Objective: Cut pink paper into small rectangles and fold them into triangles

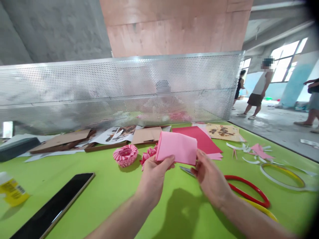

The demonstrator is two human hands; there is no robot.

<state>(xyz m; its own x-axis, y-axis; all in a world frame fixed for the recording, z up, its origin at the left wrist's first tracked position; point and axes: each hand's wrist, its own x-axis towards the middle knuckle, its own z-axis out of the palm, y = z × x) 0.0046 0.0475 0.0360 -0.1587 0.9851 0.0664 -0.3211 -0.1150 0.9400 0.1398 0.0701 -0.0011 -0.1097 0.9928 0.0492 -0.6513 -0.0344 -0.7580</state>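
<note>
A folded sheet of pink paper [177, 147] is held up above the green table, its layers showing at the left edge. My left hand [156, 171] pinches its lower left part, thumb in front. At the paper's right edge, my right hand [210, 176] is closed on the lower corner, partly hiding it. Scissors lie on the table under my right hand, with a blade tip and a red handle [249, 189] showing on either side. Behind my left hand stand a round pink-and-white striped paper basket [125, 156] and a crinkled pink paper piece [149, 154].
Red paper [203, 139] lies behind the pink sheet. Paper scraps [260, 151] and a tape roll [282, 176] are at right. A phone [53, 205] and a yellow-labelled bottle [13, 191] sit at left. A perforated metal panel [119, 89] borders the back; people are beyond.
</note>
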